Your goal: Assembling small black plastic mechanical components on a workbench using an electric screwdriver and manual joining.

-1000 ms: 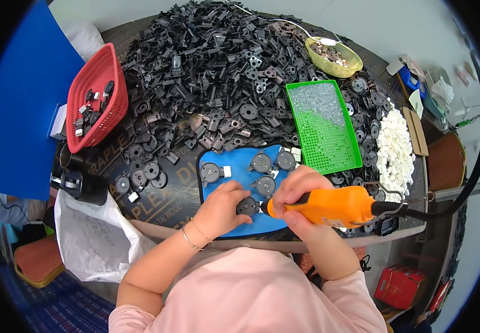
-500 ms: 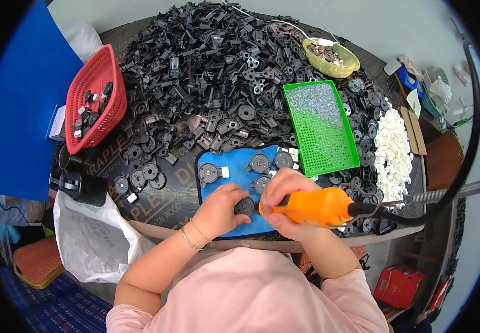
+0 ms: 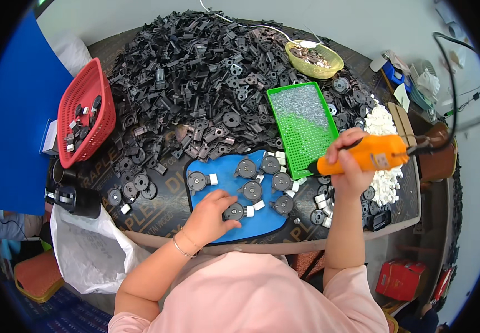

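My left hand (image 3: 212, 216) rests on the blue mat (image 3: 270, 221), its fingers and thumb around the edge of a round black plastic part (image 3: 233, 212) with a white block at its side. Raised at the right, my right hand (image 3: 352, 164) grips an orange electric screwdriver (image 3: 376, 154). Its black nose points left, over the lower right corner of the green perforated tray (image 3: 301, 143); the bit is hard to make out. Small silver screws (image 3: 300, 105) cover the tray's far end. Several more round black parts (image 3: 251, 190) lie on the mat, some with white blocks.
A large heap of black plastic parts (image 3: 190, 83) fills the table's back. A red basket (image 3: 108, 111) stands left, a yellow basket (image 3: 337, 62) back right, beyond a pile of white blocks (image 3: 383, 125). A black cable (image 3: 451, 111) runs from the screwdriver. A white bag (image 3: 93, 250) hangs front left.
My right hand has lifted the screwdriver off the round part and carried it right, to the tray's near corner. My left hand has stayed at the part. The whole view has shifted slightly.
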Demonstrator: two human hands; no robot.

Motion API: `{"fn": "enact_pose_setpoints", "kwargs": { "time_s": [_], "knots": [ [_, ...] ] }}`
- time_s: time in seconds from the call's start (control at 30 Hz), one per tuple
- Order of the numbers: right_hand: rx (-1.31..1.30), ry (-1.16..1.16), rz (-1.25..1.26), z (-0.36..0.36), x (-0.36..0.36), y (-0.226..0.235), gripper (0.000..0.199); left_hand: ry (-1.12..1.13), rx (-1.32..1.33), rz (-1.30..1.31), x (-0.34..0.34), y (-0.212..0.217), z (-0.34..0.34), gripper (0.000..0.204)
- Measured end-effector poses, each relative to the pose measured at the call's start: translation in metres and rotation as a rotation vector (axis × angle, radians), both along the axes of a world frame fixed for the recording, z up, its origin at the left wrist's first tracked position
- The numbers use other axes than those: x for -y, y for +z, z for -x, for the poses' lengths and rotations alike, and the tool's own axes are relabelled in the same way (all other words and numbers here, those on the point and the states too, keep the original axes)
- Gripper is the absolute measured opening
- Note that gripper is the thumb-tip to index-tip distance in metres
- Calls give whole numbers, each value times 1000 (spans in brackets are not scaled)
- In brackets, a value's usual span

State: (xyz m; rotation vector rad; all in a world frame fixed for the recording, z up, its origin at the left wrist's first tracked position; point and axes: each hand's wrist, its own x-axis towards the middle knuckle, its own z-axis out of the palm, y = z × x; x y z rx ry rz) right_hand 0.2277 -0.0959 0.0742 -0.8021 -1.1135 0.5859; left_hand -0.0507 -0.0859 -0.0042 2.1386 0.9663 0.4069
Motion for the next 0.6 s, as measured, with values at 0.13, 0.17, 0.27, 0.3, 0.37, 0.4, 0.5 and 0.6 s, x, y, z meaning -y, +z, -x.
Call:
{"fn": "enact_pose_setpoints", "kwargs": {
  "time_s": [0.13,0.17,0.27,0.3,0.37,0.4,0.5,0.6],
  "knots": [
    [-11,-57,107,-18,-2,-13,22,15,34,-6,2,-2,1,57],
    [-9,-59,106,-17,-2,-16,22,16,30,-17,3,-2,1,59],
    [-24,-33,139,-14,-2,-22,22,20,36,-34,4,-4,-2,59],
    [-25,-34,140,-14,-3,-23,22,20,35,-33,4,-5,-3,59],
    [-8,-54,130,-15,-3,-26,22,0,40,-56,3,-4,-4,60],
    [-9,-54,130,-16,-3,-27,22,1,40,-56,3,-4,-4,60],
    [2,-37,112,-16,-4,-26,21,4,39,-43,3,-3,-4,60],
    [20,-41,107,-16,-4,-27,21,6,37,-54,3,-3,-4,60]
  ]
}}
